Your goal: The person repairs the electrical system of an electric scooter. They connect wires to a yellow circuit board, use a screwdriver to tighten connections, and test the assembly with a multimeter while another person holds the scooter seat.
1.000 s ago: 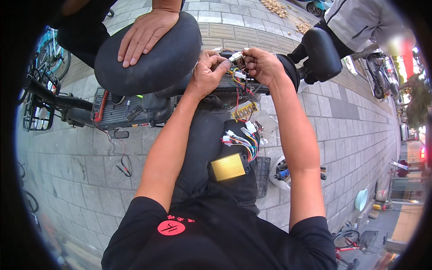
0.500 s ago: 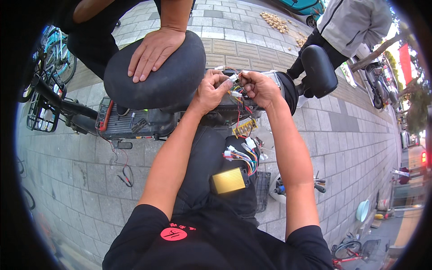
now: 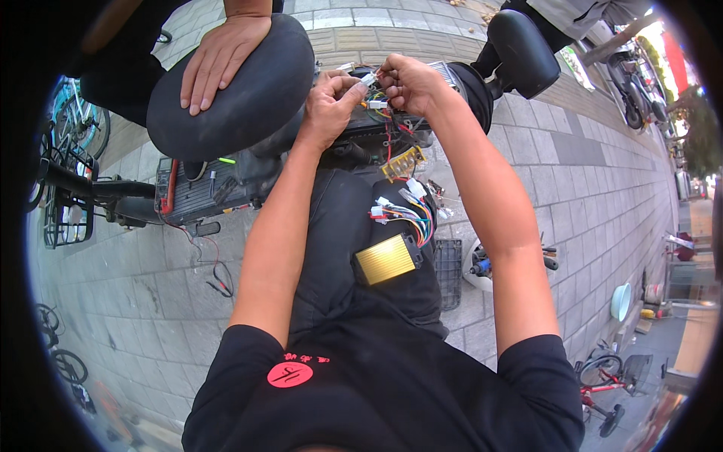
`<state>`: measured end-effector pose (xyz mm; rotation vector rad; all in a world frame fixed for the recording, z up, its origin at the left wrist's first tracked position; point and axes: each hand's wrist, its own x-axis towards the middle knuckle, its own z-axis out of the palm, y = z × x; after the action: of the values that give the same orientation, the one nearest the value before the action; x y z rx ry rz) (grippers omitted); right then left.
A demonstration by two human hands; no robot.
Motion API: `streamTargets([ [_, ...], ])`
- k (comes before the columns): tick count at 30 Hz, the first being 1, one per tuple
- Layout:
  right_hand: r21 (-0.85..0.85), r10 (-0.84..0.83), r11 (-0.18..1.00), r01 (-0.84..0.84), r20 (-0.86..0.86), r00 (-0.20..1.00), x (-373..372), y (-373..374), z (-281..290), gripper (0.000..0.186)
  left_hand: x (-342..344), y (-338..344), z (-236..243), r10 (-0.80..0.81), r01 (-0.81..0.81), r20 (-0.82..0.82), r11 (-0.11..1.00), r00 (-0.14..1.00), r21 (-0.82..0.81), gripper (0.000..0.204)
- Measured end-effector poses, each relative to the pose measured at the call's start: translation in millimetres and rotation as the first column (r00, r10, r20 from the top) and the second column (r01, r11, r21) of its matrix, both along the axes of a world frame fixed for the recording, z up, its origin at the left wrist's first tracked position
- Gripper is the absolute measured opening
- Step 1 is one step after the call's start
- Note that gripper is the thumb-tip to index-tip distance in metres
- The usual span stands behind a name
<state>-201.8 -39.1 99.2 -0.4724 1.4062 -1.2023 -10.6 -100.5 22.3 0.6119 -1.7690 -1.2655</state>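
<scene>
While both hands are close together over the scooter body (image 3: 361, 137), a white connector (image 3: 368, 78) sits between them, beyond the right edge of the black seat (image 3: 263, 113). Left hand (image 3: 331, 105) holds its lower-left end, thumb against fingers; right hand (image 3: 409, 84) pinches at the upper-right end, on shell or leads, cannot tell which. Long axis slants up rightward, roughly hand to hand; both touch, neither clearly nearer. Second white plug (image 3: 376, 105) just below, among coloured wires (image 3: 388, 114). Gold ribbed box (image 3: 388, 260) rests on the right thigh (image 3: 418, 301), its wire bundle (image 3: 407, 216) toward the knee end. Co-worker's hand (image 3: 226, 64) lies flat on the seat.
</scene>
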Motion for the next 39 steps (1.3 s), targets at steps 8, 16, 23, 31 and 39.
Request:
streamTargets([
  [8, -0.010, -0.024, 1.000, 0.023, -0.040, 0.999, -3.9, 6.8, -6.9, 0.017, -3.2, 4.1, -0.2, 0.062, -0.059, -0.061, 0.997, 0.996, 0.058, 0.028],
  [16, 0.027, 0.010, 1.000, -0.008, -0.071, 0.997, -9.0, 8.9, -3.1, 0.016, -7.3, -0.6, -9.5, 0.075, -0.059, -0.144, 0.992, 0.987, 0.114, 0.026],
  [23, -0.045, 0.073, 0.996, -0.075, -0.035, 0.997, -18.8, 11.2, -13.8, 0.017, -7.8, -1.7, -6.8, 0.055, -0.040, -0.139, 0.993, 0.989, 0.109, 0.027],
  [31, -0.063, 0.113, 0.991, -0.114, -0.026, 0.993, -24.8, 9.7, -17.0, 0.020, -6.9, -2.2, -8.5, 0.057, -0.049, -0.119, 0.996, 0.991, 0.071, 0.027],
  [39, -0.098, 0.115, 0.988, -0.116, -0.015, 0.993, -25.6, 12.2, -22.8, 0.019, -7.4, -7.8, -16.3, 0.018, -0.004, -0.147, 0.995, 0.989, 0.096, 0.026],
])
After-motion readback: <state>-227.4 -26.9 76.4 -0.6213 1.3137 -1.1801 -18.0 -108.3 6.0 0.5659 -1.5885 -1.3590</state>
